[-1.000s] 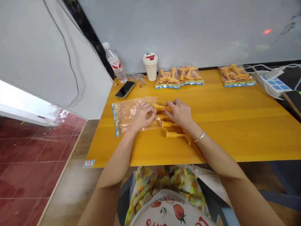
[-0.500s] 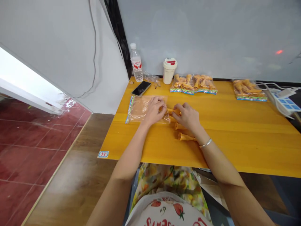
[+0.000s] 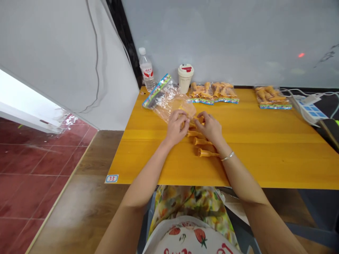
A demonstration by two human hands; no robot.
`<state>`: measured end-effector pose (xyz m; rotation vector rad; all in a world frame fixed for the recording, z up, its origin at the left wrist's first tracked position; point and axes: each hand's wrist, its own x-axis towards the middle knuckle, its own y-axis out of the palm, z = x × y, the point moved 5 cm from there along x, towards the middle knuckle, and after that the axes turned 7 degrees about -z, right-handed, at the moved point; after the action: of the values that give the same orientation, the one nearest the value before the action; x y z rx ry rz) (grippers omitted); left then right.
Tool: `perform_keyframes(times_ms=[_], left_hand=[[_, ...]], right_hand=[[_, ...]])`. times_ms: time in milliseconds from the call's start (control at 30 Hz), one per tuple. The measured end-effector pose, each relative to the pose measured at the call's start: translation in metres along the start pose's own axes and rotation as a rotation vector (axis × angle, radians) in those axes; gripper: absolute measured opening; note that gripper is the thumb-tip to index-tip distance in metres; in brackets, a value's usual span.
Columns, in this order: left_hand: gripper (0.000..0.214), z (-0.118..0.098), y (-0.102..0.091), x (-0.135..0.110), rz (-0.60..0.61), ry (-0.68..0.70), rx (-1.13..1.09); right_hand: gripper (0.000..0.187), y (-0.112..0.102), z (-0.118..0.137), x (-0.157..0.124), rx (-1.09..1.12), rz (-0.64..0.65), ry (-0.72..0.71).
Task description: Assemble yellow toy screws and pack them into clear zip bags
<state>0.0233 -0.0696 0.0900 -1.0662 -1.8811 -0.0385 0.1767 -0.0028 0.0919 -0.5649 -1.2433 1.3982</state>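
Head view: the left hand (image 3: 175, 127) and right hand (image 3: 210, 128) are curled together at frame centre, grip not clear; orange plastic pieces (image 3: 202, 152) lie loose below them; clear plastic zip bag (image 3: 166, 98) stands just behind; a careless wrist could push pieces along the yellow wooden table (image 3: 254, 165).

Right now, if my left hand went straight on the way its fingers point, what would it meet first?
The clear plastic zip bag with a multicoloured strip, directly ahead of the left hand. The fingertips look at or against its near edge, though depth is hard to judge from this view.
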Motion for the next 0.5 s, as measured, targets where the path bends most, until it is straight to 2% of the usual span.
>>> perform_keyframes(times_ms=[100,200,300,500], left_hand=[[0.019,0.011,-0.006,0.001,-0.108,-0.073,0.102],[0.023,0.020,-0.010,0.004,-0.140,-0.148,0.073],[0.030,0.019,-0.011,0.005,-0.091,-0.217,-0.010],[0.034,-0.007,-0.003,0.001,0.083,-0.266,-0.179]], right_hand=[[0.036,-0.005,-0.016,0.004,0.032,-0.004,0.050],[0.036,-0.008,-0.028,0.004,0.024,-0.030,0.077],[0.037,-0.009,-0.027,0.000,0.008,-0.063,0.047],[0.037,-0.012,-0.007,-0.011,-0.031,-0.087,-0.059]])
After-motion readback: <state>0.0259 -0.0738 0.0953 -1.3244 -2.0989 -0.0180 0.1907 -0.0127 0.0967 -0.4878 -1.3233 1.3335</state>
